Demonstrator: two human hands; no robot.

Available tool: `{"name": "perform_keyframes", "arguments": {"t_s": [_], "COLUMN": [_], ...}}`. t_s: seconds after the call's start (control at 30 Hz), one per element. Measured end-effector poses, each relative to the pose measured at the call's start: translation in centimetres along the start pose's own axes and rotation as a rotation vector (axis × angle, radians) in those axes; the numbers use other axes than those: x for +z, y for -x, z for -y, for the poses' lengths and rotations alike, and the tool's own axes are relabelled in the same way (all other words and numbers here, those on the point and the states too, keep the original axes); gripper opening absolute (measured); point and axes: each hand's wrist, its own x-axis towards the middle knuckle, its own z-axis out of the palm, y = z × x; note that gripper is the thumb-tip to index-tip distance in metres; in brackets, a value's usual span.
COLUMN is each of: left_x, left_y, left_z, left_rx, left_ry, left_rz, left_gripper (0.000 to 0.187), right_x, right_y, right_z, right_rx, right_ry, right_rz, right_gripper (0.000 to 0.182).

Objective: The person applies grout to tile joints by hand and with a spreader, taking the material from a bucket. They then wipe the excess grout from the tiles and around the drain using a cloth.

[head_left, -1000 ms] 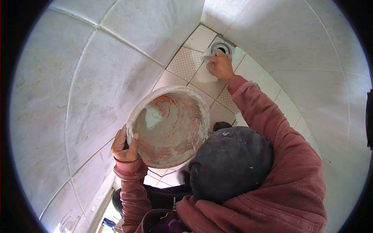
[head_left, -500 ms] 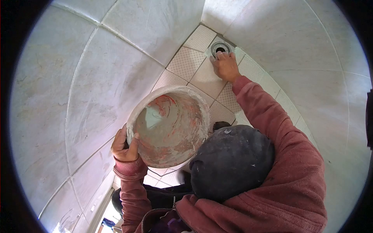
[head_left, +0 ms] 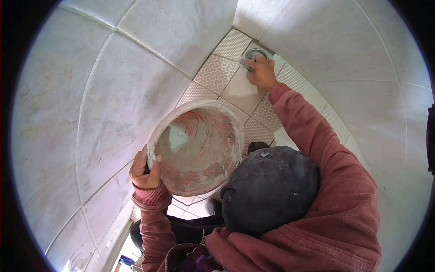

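My left hand (head_left: pixel 146 170) grips the rim of a large plaster-smeared bucket (head_left: pixel 199 183), thumb inside and fingers outside. The bucket is tilted so that its open mouth faces me, with grey residue and reddish streaks inside. My right hand (head_left: pixel 262 73) is closed on a thin grey piece that looks like a drain cover (head_left: pixel 245 65), tilted and partly hidden by the fingers. Just beyond those fingers is the round floor drain (head_left: pixel 256 52), set in the tiled floor near the corner.
Large pale wall tiles (head_left: pixel 131 86) rise close on the left, with more wall tiles (head_left: pixel 358 54) on the right. Patterned and plain floor tiles (head_left: pixel 240 93) lie between them. My dark-clothed knee (head_left: pixel 272 188) is just right of the bucket.
My right hand has turned and lifted slightly at the drain, and the thin grey piece now shows at its fingers. The drain's dark centre no longer shows. Left hand and bucket stay put.
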Motion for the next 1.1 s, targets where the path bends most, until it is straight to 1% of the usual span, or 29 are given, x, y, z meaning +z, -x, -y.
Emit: {"name": "perform_keyframes", "arguments": {"t_s": [0.03, 0.1, 0.23, 0.33, 0.4, 0.43, 0.5, 0.57, 0.6, 0.73, 0.8, 0.83, 0.9, 0.93, 0.97, 1.0, 1.03, 1.1], "left_x": [0.0, -0.1, -0.3, -0.1, -0.2, -0.2, -0.2, -0.6, -0.5, -0.5, -0.5, -0.5, -0.5, -0.4, -0.3, -0.2, 0.0, -0.1], "left_y": [0.0, -0.1, 0.0, 0.1, 0.0, 0.0, -0.1, -0.1, 0.0, -0.1, 0.1, 0.2, 0.1, 0.0, -0.1, -0.1, -0.1, 0.0], "left_z": [0.0, 0.1, 0.6, 0.5, 0.3, 0.1, 0.2, 0.4, 0.3, 0.4, 0.4, 0.5, 0.5, 0.7, 0.6, 0.6, 0.2, 0.3], "left_rx": [0.016, 0.033, 0.038, 0.034, 0.041, 0.04, 0.041, 0.032, 0.032, 0.045, 0.036, 0.024, 0.012, 0.046, 0.077, 0.076, 0.037, 0.003], "left_ry": [0.006, 0.007, -0.012, 0.006, 0.014, -0.011, -0.034, -0.079, -0.081, -0.063, -0.064, -0.055, -0.047, -0.042, -0.036, -0.034, -0.011, 0.007], "left_rz": [-0.003, -0.005, 0.007, 0.001, 0.001, 0.0, 0.002, 0.042, 0.042, 0.053, 0.049, 0.04, 0.028, 0.015, 0.004, 0.005, -0.009, -0.024], "left_gripper": [0.038, 0.038, 0.038, 0.038, 0.038, 0.038, 0.038, 0.032, 0.032, 0.031, 0.031, 0.03, 0.03, 0.034, 0.038, 0.038, 0.038, 0.039], "right_x": [0.1, 0.3, -0.3, -0.7, -1.4, -1.1, 0.0, 1.3, 1.9, 3.1, 3.0, 2.6, 1.2, 0.7, 0.2, -0.1, -0.2, -0.1], "right_y": [-0.2, -0.5, 0.2, 1.0, 0.8, 0.6, -0.1, -0.7, -0.8, 0.1, 0.5, 0.7, 0.5, 0.7, 1.1, 1.5, 1.9, 2.2], "right_z": [-0.1, -0.2, -1.0, -0.8, -0.7, -0.7, -0.1, 0.6, 1.0, 1.5, 0.7, 0.4, -0.4, -0.6, -0.8, -0.8, -0.7, -0.4], "right_rx": [0.0, -0.076, -0.135, -0.111, 0.004, 0.007, 0.01, 0.049, 0.084, 0.05, 0.024, 0.021, 0.205, 0.204, 0.139, 0.075, 0.076, -0.04], "right_ry": [-0.001, 0.104, 0.12, 0.103, 0.026, 0.028, -0.012, 0.007, 0.024, 0.011, -0.213, -0.213, -0.206, -0.205, -0.103, 0.001, 0.003, 0.025], "right_rz": [0.001, 0.064, 0.051, 0.08, 0.168, 0.168, -0.034, -0.029, -0.022, -0.009, -0.073, -0.071, -0.102, -0.104, -0.077, -0.048, -0.046, 0.062], "right_gripper": [0.038, 0.036, 0.035, 0.032, 0.032, 0.032, 0.033, 0.035, 0.037, 0.036, 0.033, 0.033, 0.031, 0.031, 0.031, 0.031, 0.031, 0.032]}}
